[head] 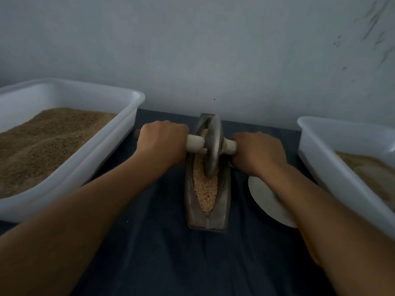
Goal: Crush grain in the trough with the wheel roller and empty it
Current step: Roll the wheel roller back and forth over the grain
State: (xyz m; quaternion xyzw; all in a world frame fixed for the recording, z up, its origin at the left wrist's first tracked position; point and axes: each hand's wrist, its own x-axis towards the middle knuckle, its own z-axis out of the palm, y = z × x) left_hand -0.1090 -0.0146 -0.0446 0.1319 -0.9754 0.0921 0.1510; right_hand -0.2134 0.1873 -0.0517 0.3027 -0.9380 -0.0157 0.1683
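White tubs (136,97) flank dark counter (149,242); metal trough (223,201) between, grain (206,189) inside. Wheel roller (212,146) at far end. My left hand (162,142), right hand (256,154) clamp axle: press evenly, roll full length.

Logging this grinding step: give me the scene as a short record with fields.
left hand: grips the left handle of the roller
right hand: grips the right handle
roller: metal wheel upright in the trough, toward its far end
trough: narrow, metal, on the dark cloth, runs away from the person
grain: fills the trough's groove, pale and coarse
left tub: white, holds brown grain
right tub: white, holds tan grain
white disc: partly under the right forearm
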